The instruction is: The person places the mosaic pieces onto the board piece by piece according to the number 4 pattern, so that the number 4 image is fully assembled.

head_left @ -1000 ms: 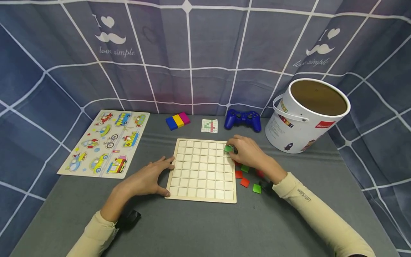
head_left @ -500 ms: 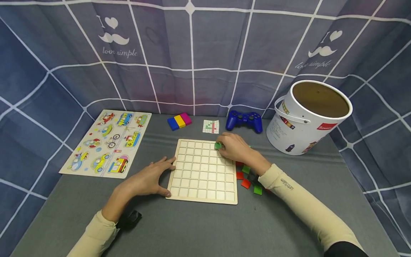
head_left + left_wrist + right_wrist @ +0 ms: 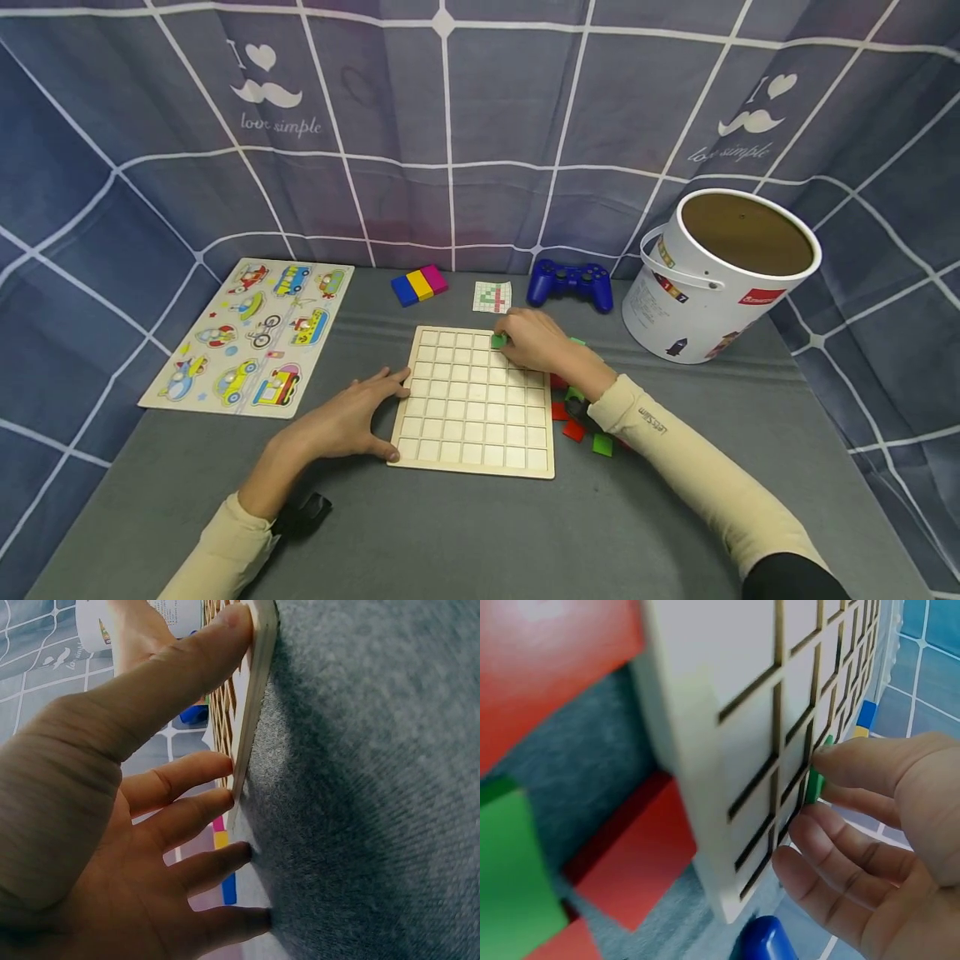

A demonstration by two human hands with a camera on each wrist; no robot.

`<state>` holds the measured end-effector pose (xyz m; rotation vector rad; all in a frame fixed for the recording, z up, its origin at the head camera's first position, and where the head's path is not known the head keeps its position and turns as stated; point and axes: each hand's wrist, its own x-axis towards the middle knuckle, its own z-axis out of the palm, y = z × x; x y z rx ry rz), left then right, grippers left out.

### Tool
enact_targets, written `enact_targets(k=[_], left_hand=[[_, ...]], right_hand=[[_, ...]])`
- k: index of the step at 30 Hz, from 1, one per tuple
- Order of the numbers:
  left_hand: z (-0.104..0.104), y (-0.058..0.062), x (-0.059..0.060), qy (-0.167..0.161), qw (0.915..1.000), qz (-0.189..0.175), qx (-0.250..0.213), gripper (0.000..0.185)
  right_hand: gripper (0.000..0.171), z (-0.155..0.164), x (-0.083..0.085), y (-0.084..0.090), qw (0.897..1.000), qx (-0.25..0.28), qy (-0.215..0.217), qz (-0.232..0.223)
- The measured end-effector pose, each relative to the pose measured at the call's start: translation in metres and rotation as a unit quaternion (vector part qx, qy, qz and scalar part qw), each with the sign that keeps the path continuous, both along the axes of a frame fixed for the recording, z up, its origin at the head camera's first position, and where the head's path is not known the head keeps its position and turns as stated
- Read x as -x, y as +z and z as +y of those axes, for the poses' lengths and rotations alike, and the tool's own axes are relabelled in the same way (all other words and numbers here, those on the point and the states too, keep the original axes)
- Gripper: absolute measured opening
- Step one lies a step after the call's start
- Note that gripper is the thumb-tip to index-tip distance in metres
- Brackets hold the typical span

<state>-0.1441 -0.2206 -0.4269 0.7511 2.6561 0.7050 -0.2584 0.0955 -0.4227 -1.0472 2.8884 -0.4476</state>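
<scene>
A light wooden grid board (image 3: 471,400) with square recesses lies mid-table. My right hand (image 3: 534,340) is over its far edge and pinches a green square tile (image 3: 498,341) between thumb and index finger. In the right wrist view the green tile (image 3: 815,774) stands on edge at the grid, the other fingers (image 3: 795,874) loosely bent beside it. My left hand (image 3: 341,417) rests at the board's left side, thumb on the near corner and fingers spread along the edge. The left wrist view shows the thumb (image 3: 217,637) on the board's rim (image 3: 259,682).
Loose red tiles (image 3: 573,430) and green tiles (image 3: 602,444) lie right of the board, partly under the right forearm. Behind it are a small pattern card (image 3: 492,297), coloured blocks (image 3: 419,285) and a blue game controller (image 3: 571,284). A white bucket (image 3: 675,321) and picture puzzle (image 3: 251,337) flank them.
My right hand has moved left along the board's far row with the green tile, from the right corner toward the middle. The left hand has stayed at the board's left edge.
</scene>
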Motion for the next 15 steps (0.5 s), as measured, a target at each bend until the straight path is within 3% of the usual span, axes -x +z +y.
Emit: enact_targets(k=[11, 15], left_hand=[[0.001, 0.001, -0.001, 0.002, 1.0000, 0.001, 0.003, 0.082], [0.001, 0.002, -0.001, 0.004, 1.0000, -0.001, 0.005, 0.082]], right_hand=[[0.002, 0.010, 0.002, 0.011, 1.000, 0.011, -0.002, -0.005], [0.010, 0.023, -0.003, 0.020, 1.000, 0.016, -0.011, -0.006]])
